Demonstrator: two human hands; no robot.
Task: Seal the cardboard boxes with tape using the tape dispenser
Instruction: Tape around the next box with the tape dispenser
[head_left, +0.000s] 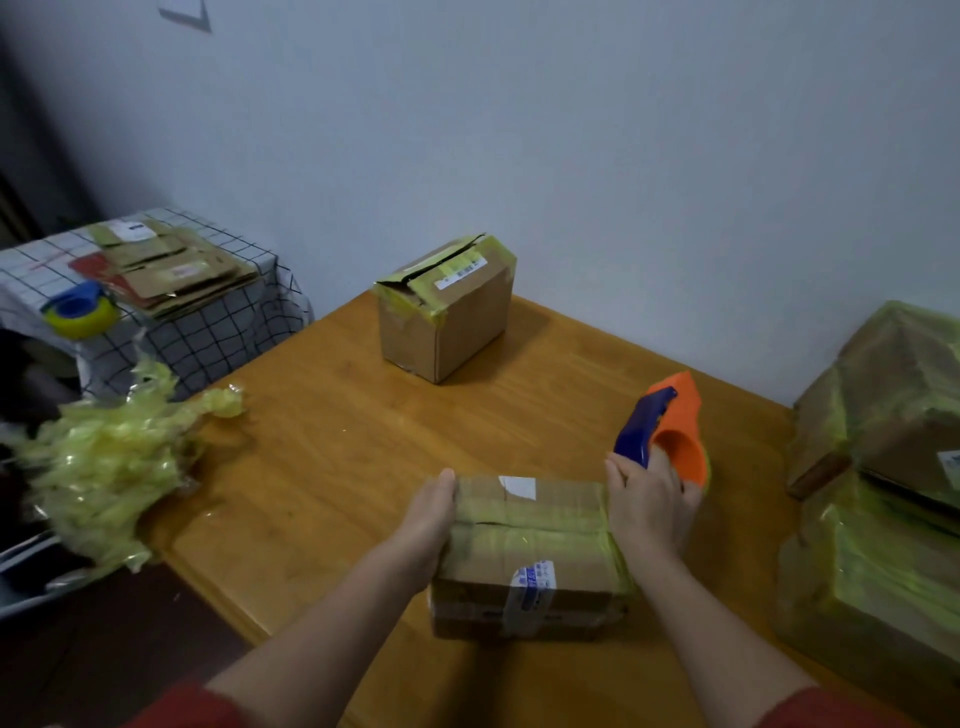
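A small cardboard box (530, 545) lies near the front of the wooden table (322, 441), its top wrapped with yellowish tape. My left hand (428, 514) presses on the box's left edge, fingers straight. At the box's right edge, my right hand (649, 499) grips an orange and blue tape dispenser (670, 431). A second box (447, 306) with torn tape on top stands at the far side of the table.
A heap of crumpled yellowish tape (114, 462) lies at the table's left edge. Tape-wrapped boxes (883, 488) are stacked at the right. A checkered-cloth stand (208, 322) at the left holds flattened cardboard (171, 270) and a blue and yellow dispenser (78, 309).
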